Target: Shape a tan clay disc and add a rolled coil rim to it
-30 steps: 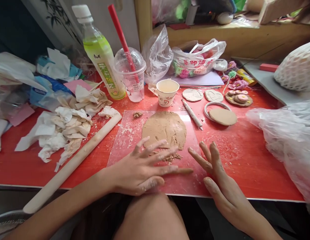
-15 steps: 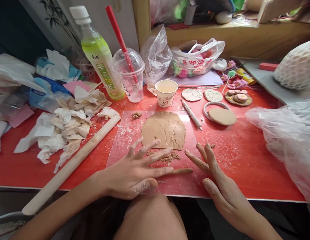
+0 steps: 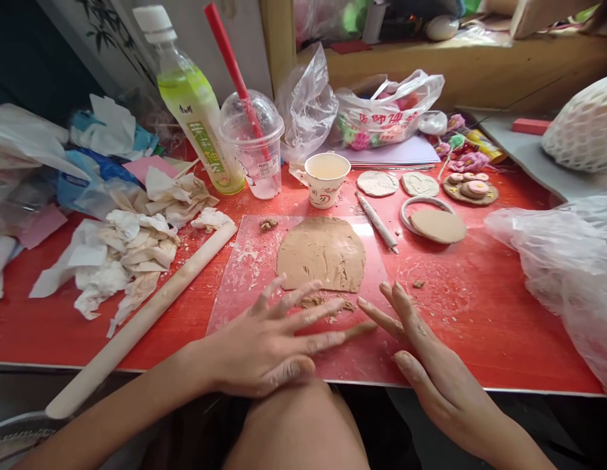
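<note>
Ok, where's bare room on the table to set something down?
Widest: right front, between the right hand and loose plastic bag, barring a clay crumb and smears. A smaller patch lies at front left, between the rolling pin and crumpled tissues. Crowded: the clear sheet, with the clay slab, and the back, with bottle, paper cup and printed bag.

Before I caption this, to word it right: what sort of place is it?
Probably a clay craft corner, perhaps at home: flat clay slab, rolling pin and heart-marked disc suggest it.
</note>
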{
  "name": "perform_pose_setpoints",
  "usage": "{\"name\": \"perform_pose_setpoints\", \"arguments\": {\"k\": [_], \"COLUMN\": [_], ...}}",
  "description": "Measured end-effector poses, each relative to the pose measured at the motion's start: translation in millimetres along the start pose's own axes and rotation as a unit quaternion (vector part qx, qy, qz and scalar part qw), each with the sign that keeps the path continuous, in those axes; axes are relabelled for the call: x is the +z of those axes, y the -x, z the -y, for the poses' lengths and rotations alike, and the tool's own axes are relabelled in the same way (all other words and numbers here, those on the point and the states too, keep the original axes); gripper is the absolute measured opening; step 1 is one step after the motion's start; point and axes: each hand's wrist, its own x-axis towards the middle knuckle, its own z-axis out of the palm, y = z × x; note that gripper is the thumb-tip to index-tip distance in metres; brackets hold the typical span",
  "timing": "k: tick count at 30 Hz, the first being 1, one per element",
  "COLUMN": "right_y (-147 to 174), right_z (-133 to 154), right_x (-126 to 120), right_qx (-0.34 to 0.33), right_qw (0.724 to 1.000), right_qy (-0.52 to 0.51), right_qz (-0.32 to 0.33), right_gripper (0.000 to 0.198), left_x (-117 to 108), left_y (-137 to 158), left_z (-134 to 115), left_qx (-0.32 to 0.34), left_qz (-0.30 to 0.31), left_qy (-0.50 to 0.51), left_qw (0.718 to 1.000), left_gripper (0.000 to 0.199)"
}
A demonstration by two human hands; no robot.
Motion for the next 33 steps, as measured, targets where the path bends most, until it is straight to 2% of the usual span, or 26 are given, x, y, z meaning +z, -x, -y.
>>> {"name": "perform_pose_setpoints", "arguments": {"k": [2, 5, 9, 13, 16, 20, 24, 27, 30, 33], "right_y": [-0.7, -2.1, -2.5, -0.2, 1.0, -0.6, -3.3, -3.4, -2.5, -1.5], "right_z": [0.3, 1.2, 1.6, 0.3, -0.6, 0.4, 2.0, 1.0, -1.6, -3.0], "right_x": [-0.3, -0.2, 0.9, 1.4, 1.0, -0.2, -1.1, -1.2, -1.0, -0.9], "right_qx": [-0.01, -0.032, -0.031, -0.031, -0.027, -0.042, -0.075, -0.094, -0.125, -0.155], "right_qw": [1.0, 0.999, 0.999, 0.999, 1.0, 0.999, 0.997, 0.995, 0.989, 0.985], "right_qy": [0.01, 0.019, 0.016, 0.013, 0.011, 0.018, 0.026, 0.035, 0.045, 0.033], "right_qz": [0.001, -0.001, -0.001, -0.007, -0.008, 0.003, 0.017, 0.028, 0.057, 0.07], "right_gripper": [0.061, 0.06, 0.061, 0.061, 0.061, 0.059, 0.062, 0.062, 0.063, 0.063], "left_x": [-0.4, 1.0, 4.4, 2.8, 0.2, 3.1, 11.4, 12.3, 9.7, 9.6], "left_y": [-1.1, 0.2, 8.6, 13.2, 11.0, 8.4, 10.7, 13.8, 15.9, 16.7], "left_z": [0.3, 2.2, 5.8, 4.8, 2.9, 3.9, 5.8, 2.9, -0.7, -0.4], "left_qx": [-0.01, 0.013, -0.018, 0.026, -0.003, 0.016, -0.036, -0.011, 0.035, 0.002], "left_qz": [-0.002, 0.003, -0.031, 0.017, 0.013, 0.019, -0.047, -0.091, -0.056, -0.04], "left_qy": [0.001, 0.006, -0.027, -0.02, -0.009, 0.0, -0.04, -0.056, -0.044, -0.04], "left_qw": [1.0, 1.0, 0.999, 0.999, 1.0, 1.0, 0.997, 0.994, 0.997, 0.998], "left_gripper": [0.056, 0.057, 0.055, 0.056, 0.055, 0.057, 0.057, 0.057, 0.055, 0.055]}}
